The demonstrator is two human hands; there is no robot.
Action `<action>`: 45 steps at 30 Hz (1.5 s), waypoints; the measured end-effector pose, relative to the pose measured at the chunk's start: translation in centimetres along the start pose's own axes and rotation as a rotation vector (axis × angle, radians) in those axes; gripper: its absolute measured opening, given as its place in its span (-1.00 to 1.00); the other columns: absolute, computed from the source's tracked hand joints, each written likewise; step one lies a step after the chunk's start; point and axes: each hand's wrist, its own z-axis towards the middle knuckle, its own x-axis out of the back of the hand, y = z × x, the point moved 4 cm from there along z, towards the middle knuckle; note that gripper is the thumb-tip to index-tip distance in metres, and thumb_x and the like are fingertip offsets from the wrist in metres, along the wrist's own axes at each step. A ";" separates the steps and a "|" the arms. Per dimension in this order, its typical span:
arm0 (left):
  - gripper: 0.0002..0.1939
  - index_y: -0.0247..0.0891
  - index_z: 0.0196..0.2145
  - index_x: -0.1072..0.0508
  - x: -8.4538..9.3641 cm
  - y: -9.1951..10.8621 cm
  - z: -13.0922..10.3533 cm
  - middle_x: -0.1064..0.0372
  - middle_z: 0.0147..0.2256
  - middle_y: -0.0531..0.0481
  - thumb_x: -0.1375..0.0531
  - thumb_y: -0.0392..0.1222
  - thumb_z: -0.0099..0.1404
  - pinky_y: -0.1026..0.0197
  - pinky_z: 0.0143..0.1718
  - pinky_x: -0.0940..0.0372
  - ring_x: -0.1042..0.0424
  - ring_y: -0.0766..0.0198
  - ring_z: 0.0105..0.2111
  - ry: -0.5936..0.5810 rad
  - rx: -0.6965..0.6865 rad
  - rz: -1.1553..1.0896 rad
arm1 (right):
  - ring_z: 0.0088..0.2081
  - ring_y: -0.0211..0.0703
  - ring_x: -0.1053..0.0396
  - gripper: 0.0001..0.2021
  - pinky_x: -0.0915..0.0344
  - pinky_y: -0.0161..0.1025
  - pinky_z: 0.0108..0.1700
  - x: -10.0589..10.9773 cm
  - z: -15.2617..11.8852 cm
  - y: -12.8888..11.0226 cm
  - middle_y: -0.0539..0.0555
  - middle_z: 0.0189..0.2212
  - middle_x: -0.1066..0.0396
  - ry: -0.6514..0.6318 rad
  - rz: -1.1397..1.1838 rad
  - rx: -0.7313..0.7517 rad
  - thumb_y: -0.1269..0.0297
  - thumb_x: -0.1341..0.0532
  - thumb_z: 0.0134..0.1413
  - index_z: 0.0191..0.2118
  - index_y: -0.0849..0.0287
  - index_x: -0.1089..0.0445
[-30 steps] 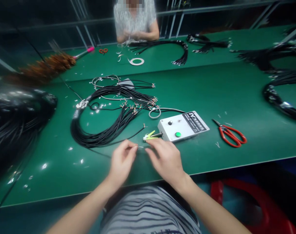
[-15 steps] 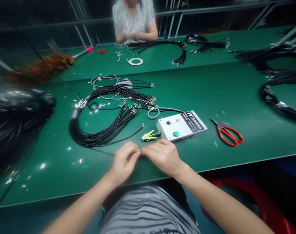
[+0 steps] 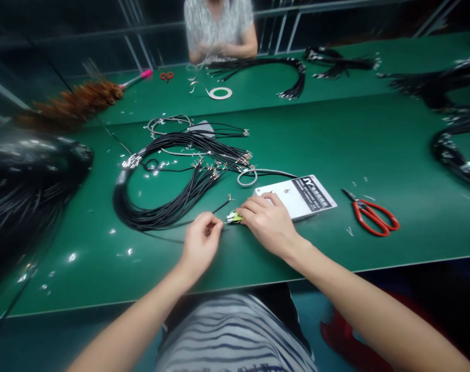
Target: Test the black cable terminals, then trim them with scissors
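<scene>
My left hand (image 3: 201, 240) pinches a thin black cable near its end, between thumb and fingers. The wire tip points right, toward a yellow-green clip (image 3: 236, 217); whether it touches the clip's jaws I cannot tell. My right hand (image 3: 269, 225) has its fingers closed on that clip and covers its rear part. Under and behind the right hand lies a white control box (image 3: 300, 199) with a dark label; its green button is hidden. A looped bundle of black cables (image 3: 122, 206) with stripped copper ends lies left of the clip.
Red-handled pliers (image 3: 374, 217) lie right of the box among small clippings. A roll of white tape (image 3: 220, 93), red scissors (image 3: 167, 76) and a brown duster (image 3: 80, 101) are farther back. Across the green table (image 3: 335, 139) sits another person (image 3: 221, 28).
My right hand has moved from beside my left hand to the yellow-green clip, partly covering the box. My left hand still pinches at nearly the same spot. The view has shifted slightly.
</scene>
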 end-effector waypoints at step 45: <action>-0.82 -0.24 -0.46 -0.35 -1.5 -0.7 0.9 -0.23 -0.45 0.06 -0.11 -0.26 0.32 0.28 -0.42 -0.17 -0.28 0.29 -0.43 0.069 -0.059 0.112 | -0.23 -0.13 -0.33 -0.85 0.14 0.04 0.14 -0.2 -0.3 -0.1 0.01 -0.39 -0.50 0.049 -0.004 -0.042 0.45 -0.16 0.19 -0.31 0.14 -0.47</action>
